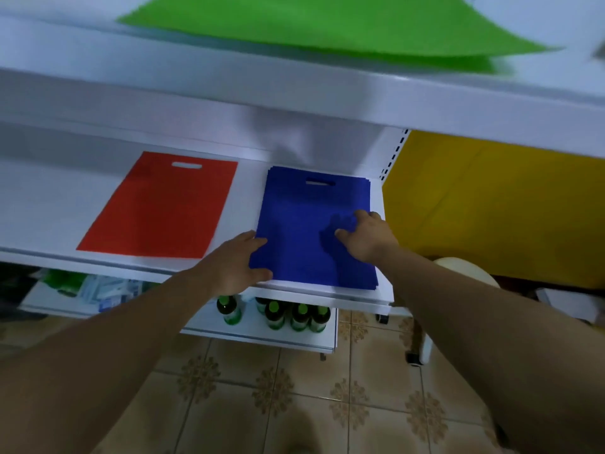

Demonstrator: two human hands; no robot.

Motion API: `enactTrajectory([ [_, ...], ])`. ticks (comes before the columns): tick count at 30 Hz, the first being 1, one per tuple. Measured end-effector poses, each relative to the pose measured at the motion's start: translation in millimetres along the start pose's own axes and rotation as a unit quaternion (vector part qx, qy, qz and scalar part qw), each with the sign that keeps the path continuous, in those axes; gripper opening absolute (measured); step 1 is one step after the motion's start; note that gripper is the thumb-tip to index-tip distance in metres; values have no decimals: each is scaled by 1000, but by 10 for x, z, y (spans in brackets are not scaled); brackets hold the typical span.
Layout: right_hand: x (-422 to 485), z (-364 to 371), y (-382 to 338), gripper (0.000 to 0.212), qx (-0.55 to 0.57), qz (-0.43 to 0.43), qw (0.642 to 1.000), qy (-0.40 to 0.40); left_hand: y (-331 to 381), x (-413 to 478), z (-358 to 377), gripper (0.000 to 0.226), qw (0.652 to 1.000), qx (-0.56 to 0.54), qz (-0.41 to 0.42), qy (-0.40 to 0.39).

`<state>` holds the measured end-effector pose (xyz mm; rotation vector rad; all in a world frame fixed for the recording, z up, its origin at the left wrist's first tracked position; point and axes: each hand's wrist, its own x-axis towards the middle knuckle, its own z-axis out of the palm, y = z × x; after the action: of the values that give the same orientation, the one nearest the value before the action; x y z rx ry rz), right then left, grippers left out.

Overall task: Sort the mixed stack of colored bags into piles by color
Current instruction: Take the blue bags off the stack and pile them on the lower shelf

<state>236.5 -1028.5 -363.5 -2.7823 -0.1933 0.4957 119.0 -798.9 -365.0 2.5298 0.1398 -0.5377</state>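
Observation:
A pile of blue bags (298, 221) with a cut-out handle lies flat on the right part of a white shelf (49, 208). My left hand (239, 263) rests at the pile's near left corner, thumb on the blue fabric, fingers along its left edge. On the right side of the same pile lies my right hand (366, 237), fingers curled and pressing the top bag. To the left on the shelf lies a red bag (157, 208), flat and apart from both hands. A green bag (327, 24) lies on the upper shelf.
A yellow panel (491, 204) stands to the right of the shelf unit. Below the shelf, green-capped bottles (278, 314) stand on a lower shelf, with packets (104, 290) to their left. A white stool (468, 270) is near my right arm. Patterned floor tiles lie underfoot.

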Motion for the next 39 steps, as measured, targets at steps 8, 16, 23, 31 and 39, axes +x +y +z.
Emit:
enactTrajectory([
  [8,-988,-471,-767,70,2,-43,998,37,42,-933,-650,73,996,31,51,62],
  [16,-2225,-915,-2112,69,-26,-136,981,132,-265,-2328,-1455,70,982,60,100,147],
  [23,-2837,-1194,-3503,66,-30,-253,951,178,-751,-3425,-2315,66,964,76,87,240],
  [31,-2684,-1233,-4895,62,6,-340,919,197,-1530,-3879,-3144,60,930,59,36,360],
  [39,-1834,-1144,-6005,62,15,-388,904,181,-2386,-3570,-3983,59,898,74,-34,432],
])
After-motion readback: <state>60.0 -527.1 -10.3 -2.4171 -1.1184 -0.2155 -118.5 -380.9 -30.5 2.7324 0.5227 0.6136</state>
